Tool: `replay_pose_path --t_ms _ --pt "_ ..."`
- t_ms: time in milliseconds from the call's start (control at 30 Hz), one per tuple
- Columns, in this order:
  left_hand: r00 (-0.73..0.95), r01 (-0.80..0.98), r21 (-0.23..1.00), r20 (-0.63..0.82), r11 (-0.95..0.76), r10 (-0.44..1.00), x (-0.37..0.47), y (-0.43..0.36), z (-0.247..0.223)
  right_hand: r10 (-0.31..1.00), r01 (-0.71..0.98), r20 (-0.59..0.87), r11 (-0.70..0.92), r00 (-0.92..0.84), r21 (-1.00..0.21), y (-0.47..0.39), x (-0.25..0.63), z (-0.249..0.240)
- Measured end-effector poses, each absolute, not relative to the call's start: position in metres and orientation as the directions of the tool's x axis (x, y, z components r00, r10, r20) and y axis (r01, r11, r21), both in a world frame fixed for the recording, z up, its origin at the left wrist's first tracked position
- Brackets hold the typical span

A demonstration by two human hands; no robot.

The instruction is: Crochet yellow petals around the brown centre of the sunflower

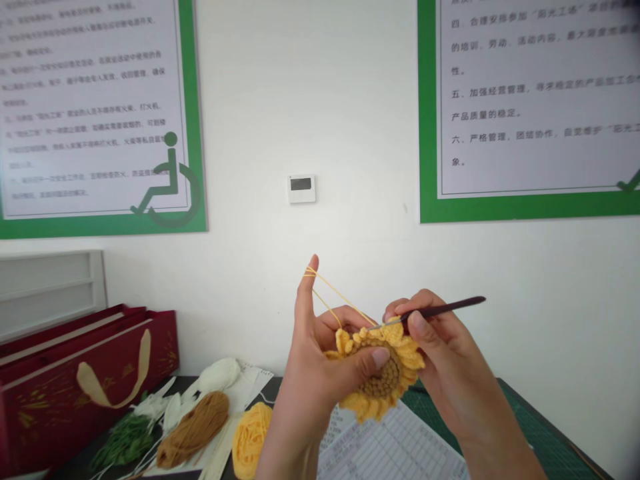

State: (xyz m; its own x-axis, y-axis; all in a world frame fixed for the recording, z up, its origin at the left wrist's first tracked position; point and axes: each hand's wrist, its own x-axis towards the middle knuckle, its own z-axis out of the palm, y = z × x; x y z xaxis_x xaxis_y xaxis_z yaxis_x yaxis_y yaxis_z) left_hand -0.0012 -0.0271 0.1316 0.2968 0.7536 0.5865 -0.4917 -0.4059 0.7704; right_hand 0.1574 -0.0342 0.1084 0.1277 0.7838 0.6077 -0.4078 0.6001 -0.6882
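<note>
Left hand (pixel 317 357) pinched a crocheted sunflower (pixel 391 385), yellow yarn (pixel 345 297) taut above it. Right hand (pixel 445 353) gripped a crochet hook (pixel 453 307) pointing leftward across the upper petals (pixel 397 333)

The flower (pixel 386 381) is matt, nubbly yarn, while the crochet hook (pixel 447 307) looks smooth-handled with a metal shaft.

From my remote seat I take this for a handicraft workroom, given the crocheted flower (pixel 383 381), the yarn (pixel 194 430) and green cutting mat (pixel 543 430) on the desk (pixel 188 384), and green-bordered notices (pixel 85 100) at upper left and right.
</note>
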Motion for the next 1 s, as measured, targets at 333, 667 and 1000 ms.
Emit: replay_pose_path --t_ms 333,667,1000 --pt "0.305 -0.476 0.791 0.558 -0.384 0.772 -0.002 -0.031 0.134 0.637 -0.202 0.721 0.771 0.273 -0.604 -0.032 0.155 0.105" --pt "0.291 -0.469 0.795 0.550 -0.385 0.782 -0.002 -0.036 0.136 0.653 -0.169 0.696 0.754 0.297 -0.635 -0.039 0.154 0.109" --pt "0.320 -0.457 0.796 0.562 -0.396 0.762 -0.005 -0.031 0.136 0.751 -0.225 0.606 0.658 0.262 -0.719 -0.048 0.156 0.116"
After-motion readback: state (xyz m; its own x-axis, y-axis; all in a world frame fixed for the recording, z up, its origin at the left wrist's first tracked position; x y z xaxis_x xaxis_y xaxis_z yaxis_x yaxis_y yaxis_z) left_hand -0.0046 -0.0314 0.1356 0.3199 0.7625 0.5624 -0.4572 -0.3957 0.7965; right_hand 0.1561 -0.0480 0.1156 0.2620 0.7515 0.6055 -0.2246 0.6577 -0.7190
